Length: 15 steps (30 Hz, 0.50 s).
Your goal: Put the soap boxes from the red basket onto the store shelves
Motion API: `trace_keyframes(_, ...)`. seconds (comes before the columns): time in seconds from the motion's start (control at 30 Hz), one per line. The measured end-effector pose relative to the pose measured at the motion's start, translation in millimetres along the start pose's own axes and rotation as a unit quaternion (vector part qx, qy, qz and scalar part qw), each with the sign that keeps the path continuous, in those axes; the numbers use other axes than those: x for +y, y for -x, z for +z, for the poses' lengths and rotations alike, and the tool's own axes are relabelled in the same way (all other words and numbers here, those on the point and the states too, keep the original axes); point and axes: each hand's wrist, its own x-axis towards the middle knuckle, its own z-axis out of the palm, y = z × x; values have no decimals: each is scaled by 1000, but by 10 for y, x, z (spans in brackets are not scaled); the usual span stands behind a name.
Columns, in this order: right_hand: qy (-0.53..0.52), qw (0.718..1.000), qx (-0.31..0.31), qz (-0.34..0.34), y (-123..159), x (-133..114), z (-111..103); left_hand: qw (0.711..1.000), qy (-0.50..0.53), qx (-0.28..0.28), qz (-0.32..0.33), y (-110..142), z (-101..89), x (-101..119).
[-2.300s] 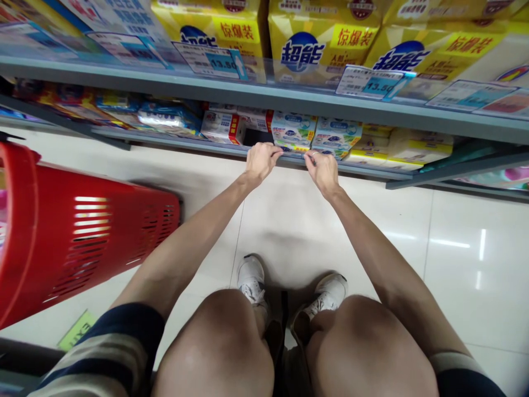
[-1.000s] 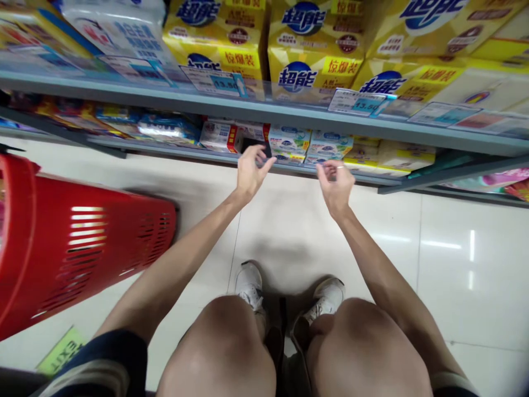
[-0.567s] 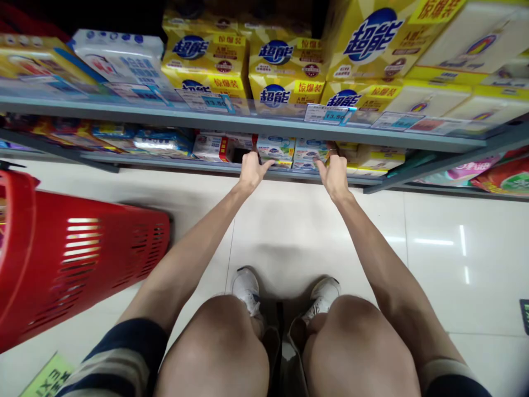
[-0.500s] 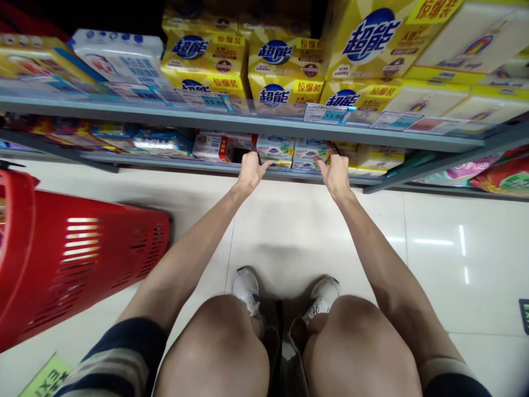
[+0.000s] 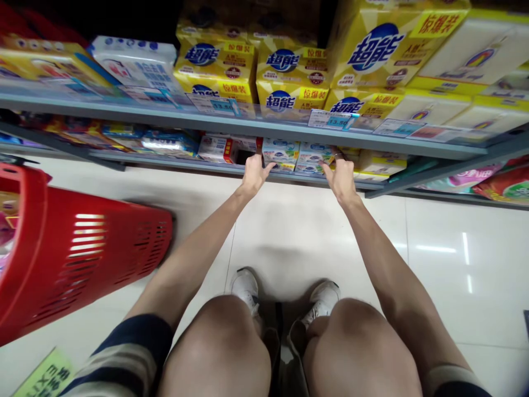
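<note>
Two side-by-side stacks of white-and-blue soap packs (image 5: 280, 153) rest on the low shelf, between my two hands. My left hand (image 5: 255, 175) is at their left side, its fingers reaching back along the packs and its thumb across the front. At the right side, my right hand (image 5: 342, 177) mirrors this, its thumb against the front of the right stack (image 5: 313, 156). Both hands grip the stacks from the sides; most fingertips are hidden behind the packs. Left of my left hand lie white-and-red packs (image 5: 216, 149), with a dark gap between.
A red shopping basket (image 5: 111, 242) with goods inside stands on the floor at left. The upper shelf edge (image 5: 273, 125) overhangs my hands, with yellow soap packs (image 5: 285, 66) above it. Yellow-and-white packs (image 5: 382, 161) sit right of my right hand. A green floor sign (image 5: 45, 377) lies lower left.
The view has shifted slightly, so the shelf and basket appear a little further right. Both hands stay at the sides of the same soap packs, with no clear movement of the packs.
</note>
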Motion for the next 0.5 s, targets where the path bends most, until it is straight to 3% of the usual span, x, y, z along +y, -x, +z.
trace_keyframes(0.13, -4, 999, 5, 49, 54, 41, 89, 1000, 21, 18, 14, 67, -35, 3)
trace_keyframes(0.3, -61, 997, -11, 35, 101, 123, 168, 990, 12, 122, 75, 225, -101, 13)
trace_keyframes(0.4, -40, 999, -3, 35, 105, 114, 181, 990, -41, 87, 100, 223, -171, 123)
trace_keyframes(0.5, 39, 999, 12, -6, 87, 60, 163, 975, -152, 5, 165, 151, -253, 348)
